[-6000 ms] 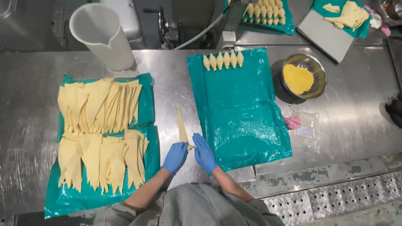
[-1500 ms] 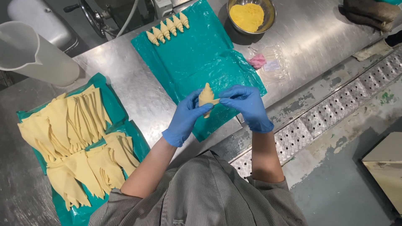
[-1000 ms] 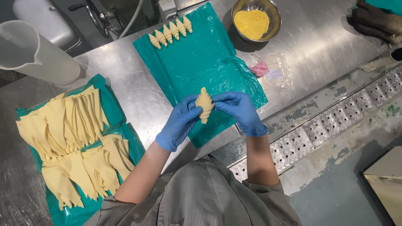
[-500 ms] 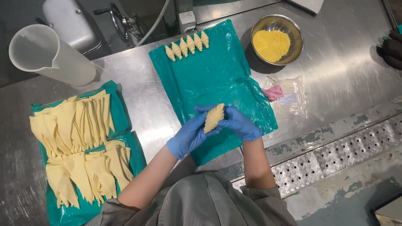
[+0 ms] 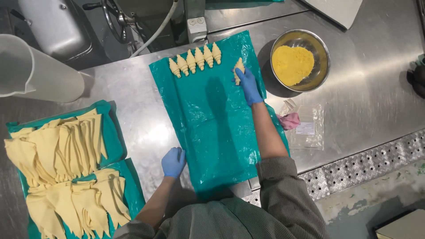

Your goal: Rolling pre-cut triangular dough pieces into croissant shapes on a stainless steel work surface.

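My right hand (image 5: 248,84), in a blue glove, reaches to the far end of the teal plastic sheet (image 5: 212,132) and grips a rolled dough croissant (image 5: 239,67) there. That piece sits at the right end of a row of several rolled croissants (image 5: 195,59). My left hand (image 5: 173,162), also gloved in blue, rests flat on the steel table (image 5: 137,124) by the sheet's near left edge, fingers spread and holding nothing. Piles of cut dough triangles (image 5: 62,168) lie on teal sheets at the left.
A metal bowl (image 5: 323,66) of yellow crumbs stands right of the sheet. A clear plastic bag (image 5: 310,128) and a pink scrap (image 5: 290,120) lie near my right forearm. A white plastic jug (image 5: 40,75) stands at the far left. A dark gloved hand (image 5: 417,82) shows at the right edge.
Both hands held the rolled croissant over the sheet's middle. Now my right hand has carried it up to the row's right end, and my left hand has let go and dropped onto the table.
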